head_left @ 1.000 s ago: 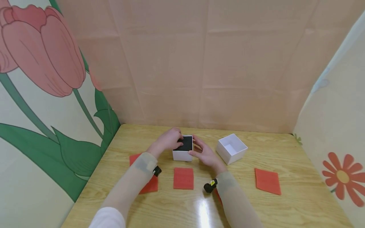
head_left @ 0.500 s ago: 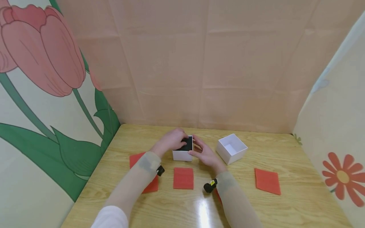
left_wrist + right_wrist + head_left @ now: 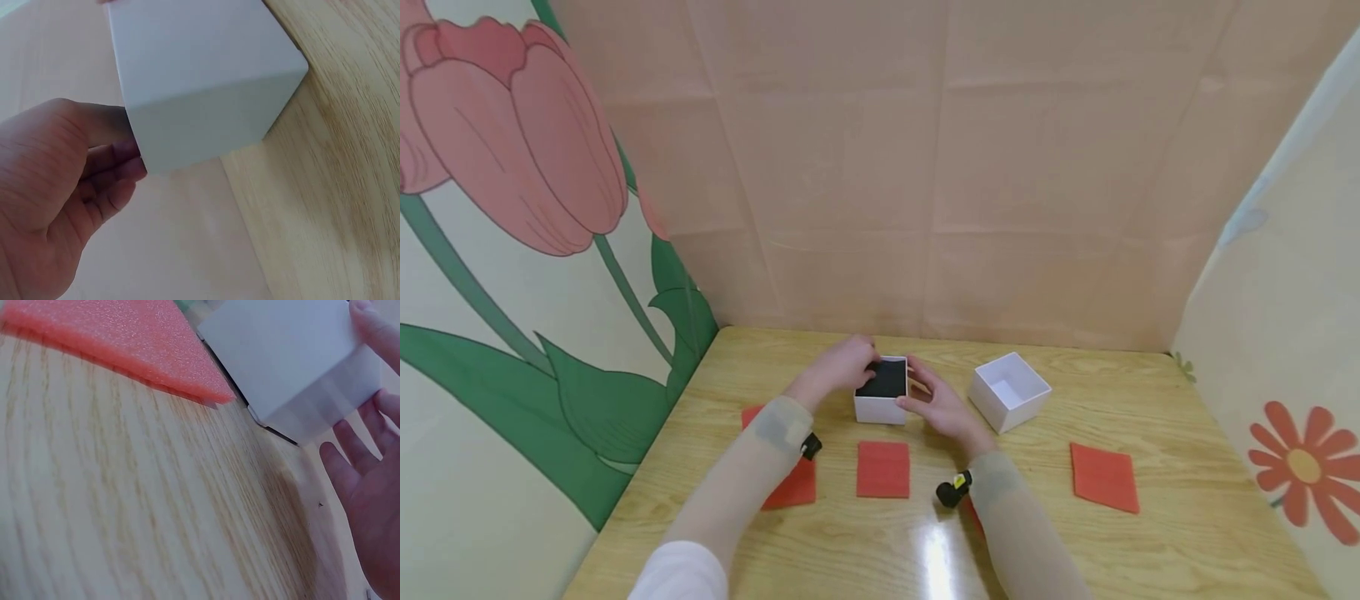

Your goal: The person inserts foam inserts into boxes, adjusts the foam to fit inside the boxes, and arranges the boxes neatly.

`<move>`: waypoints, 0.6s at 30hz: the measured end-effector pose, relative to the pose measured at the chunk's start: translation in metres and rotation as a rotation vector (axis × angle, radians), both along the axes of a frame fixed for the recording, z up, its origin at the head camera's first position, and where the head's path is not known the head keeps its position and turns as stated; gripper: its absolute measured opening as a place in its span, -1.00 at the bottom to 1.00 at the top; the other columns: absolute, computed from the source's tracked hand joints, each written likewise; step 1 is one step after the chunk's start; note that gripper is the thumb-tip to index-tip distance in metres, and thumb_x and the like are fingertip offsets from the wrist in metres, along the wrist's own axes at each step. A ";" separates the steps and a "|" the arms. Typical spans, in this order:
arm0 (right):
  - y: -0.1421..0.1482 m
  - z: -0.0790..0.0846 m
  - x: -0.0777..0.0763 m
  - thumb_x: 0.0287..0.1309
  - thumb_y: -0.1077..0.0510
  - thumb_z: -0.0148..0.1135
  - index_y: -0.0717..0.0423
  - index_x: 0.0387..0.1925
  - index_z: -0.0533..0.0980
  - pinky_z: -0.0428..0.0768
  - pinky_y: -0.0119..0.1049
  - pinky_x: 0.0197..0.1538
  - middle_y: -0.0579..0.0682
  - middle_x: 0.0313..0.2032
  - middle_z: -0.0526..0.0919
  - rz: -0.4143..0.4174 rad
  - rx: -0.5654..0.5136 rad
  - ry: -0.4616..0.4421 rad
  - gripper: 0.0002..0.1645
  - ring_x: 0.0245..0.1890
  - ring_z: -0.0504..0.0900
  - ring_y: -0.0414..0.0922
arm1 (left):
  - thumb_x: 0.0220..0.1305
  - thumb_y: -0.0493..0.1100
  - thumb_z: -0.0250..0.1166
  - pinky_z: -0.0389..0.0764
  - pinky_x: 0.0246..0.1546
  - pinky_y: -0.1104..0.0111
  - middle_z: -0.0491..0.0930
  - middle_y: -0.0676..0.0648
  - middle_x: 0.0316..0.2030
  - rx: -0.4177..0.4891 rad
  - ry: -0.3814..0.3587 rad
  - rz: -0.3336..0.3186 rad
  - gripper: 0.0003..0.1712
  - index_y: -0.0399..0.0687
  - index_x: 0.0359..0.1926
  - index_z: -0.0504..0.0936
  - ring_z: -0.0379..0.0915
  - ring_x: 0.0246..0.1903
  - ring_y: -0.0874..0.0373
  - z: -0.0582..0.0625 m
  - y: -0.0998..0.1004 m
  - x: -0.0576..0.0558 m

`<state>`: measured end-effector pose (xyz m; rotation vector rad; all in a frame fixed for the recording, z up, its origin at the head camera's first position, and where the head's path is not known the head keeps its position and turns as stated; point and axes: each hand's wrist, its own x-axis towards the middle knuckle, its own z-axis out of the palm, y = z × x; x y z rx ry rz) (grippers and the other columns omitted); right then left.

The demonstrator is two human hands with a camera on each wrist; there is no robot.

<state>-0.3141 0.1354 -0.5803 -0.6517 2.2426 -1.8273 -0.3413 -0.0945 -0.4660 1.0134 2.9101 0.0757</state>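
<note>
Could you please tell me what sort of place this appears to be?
Probably a staged work booth: a wood-grain table, a creased plain backdrop behind it, and a tulip-printed panel at one side.

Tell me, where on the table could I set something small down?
Bare table lies right of the empty white box, behind the rightmost red square, and between the forearms, nearer than the central red square. It is crowded around the black-topped box, with the left hand and right hand at it.

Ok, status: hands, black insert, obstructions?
Left hand at left edge of black insert. Right hand touching right side of white box. Box upright, insert inside. Red foam square in front, seemingly no obstruction.
</note>
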 end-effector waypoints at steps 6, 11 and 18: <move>0.000 0.000 0.000 0.42 0.21 0.41 0.17 0.72 -0.02 0.24 0.10 0.57 0.09 0.68 0.05 0.008 -0.007 -0.005 0.08 0.62 0.16 0.17 | 0.46 -0.14 0.44 0.66 -0.03 0.25 0.61 -0.04 -0.20 -0.036 0.013 -0.011 -0.80 -0.13 -0.02 0.85 0.51 -0.22 0.13 0.000 0.002 0.002; 0.001 0.001 0.002 0.42 0.24 0.40 0.17 0.72 -0.02 0.22 0.14 0.57 0.12 0.68 0.05 0.009 -0.020 -0.004 0.07 0.62 0.15 0.20 | 0.45 -0.09 0.45 0.64 -0.01 0.23 0.62 -0.04 -0.18 -0.041 0.047 -0.031 -0.77 -0.10 0.00 0.85 0.52 -0.20 0.11 -0.002 0.001 0.003; 0.001 0.001 0.002 0.43 0.22 0.40 0.14 0.72 -0.02 0.20 0.15 0.57 0.10 0.69 0.02 0.017 -0.027 -0.005 0.07 0.62 0.13 0.19 | 0.45 -0.04 0.46 0.63 0.09 0.19 0.67 -0.08 -0.08 -0.025 0.079 -0.066 -0.70 -0.07 0.09 0.84 0.56 -0.09 0.06 -0.006 -0.001 0.004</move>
